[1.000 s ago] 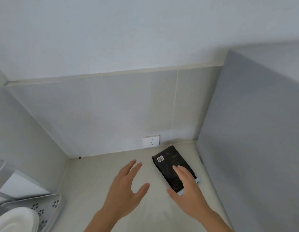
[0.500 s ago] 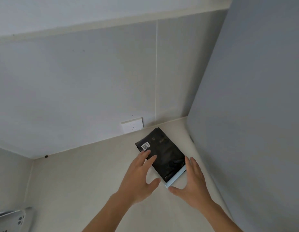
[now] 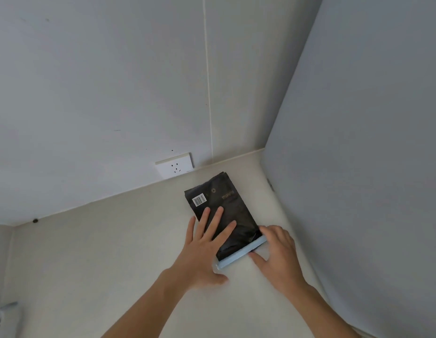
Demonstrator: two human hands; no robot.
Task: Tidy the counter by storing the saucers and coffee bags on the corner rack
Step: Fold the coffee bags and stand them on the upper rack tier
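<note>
1. Head view: a black coffee bag (image 3: 224, 215) lies flat on the pale counter (image 3: 102, 252), in the far right part, near the back wall and just beside a grey panel (image 3: 370, 167) on the right.
2. A white barcode label (image 3: 199, 200) sits at the bag's far left corner; a light blue sealing clip (image 3: 241, 256) runs along its near end.
3. The left hand (image 3: 204, 250) is open, fingers spread flat on the bag's left half, thumb on the counter.
4. The right hand (image 3: 275, 252) is open and curved at the clip's right end, touching it; a firm grip cannot be confirmed.
5. A white wall socket (image 3: 174, 165) sits on the back wall beyond the bag.
</note>
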